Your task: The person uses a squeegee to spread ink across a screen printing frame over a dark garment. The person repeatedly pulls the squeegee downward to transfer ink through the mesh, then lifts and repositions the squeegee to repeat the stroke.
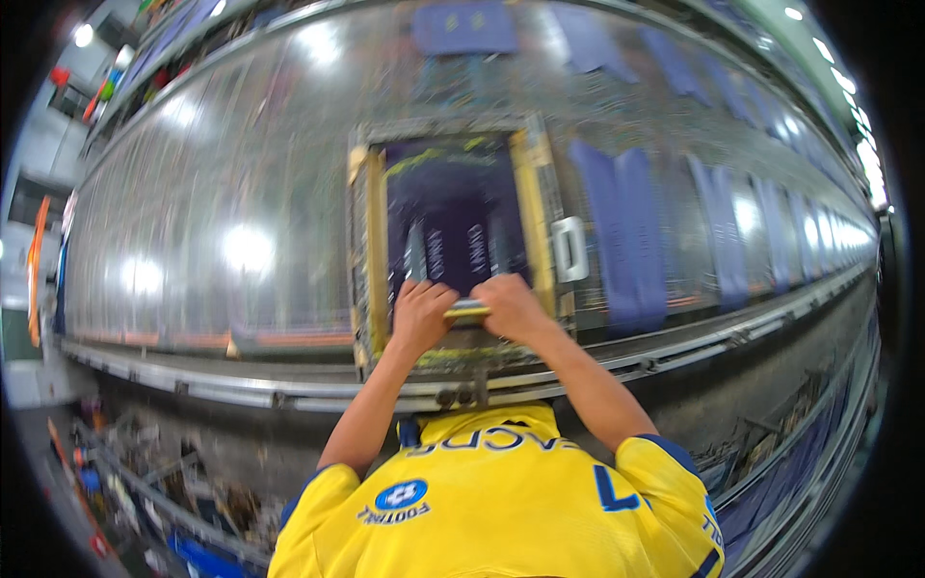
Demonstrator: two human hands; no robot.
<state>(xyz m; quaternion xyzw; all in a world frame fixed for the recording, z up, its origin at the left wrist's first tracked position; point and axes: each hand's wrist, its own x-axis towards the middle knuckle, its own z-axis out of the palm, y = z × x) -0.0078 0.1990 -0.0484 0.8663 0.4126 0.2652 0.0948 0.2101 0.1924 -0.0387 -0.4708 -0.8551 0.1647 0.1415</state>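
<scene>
In the head view, a screen-printing frame (362, 222) lies flat on the long table in front of me. Its edges are taped in yellow, and its dark purple mesh (453, 188) carries lettering and smears of ink. Both my hands are closed on a squeegee (466, 311) across the frame's near end. My left hand (421, 314) grips its left part and my right hand (510, 304) its right part. Only the middle of the squeegee shows between them; its blade edge is hidden. A white handle (570, 249) sticks out from the frame's right side.
Purple fabric pieces (626, 226) lie in a row to the right, with another piece (464, 29) beyond the frame. The shiny table (202, 183) stretches left. A metal rail (241, 390) runs along its near edge. Cluttered shelving (183, 472) stands at the lower left.
</scene>
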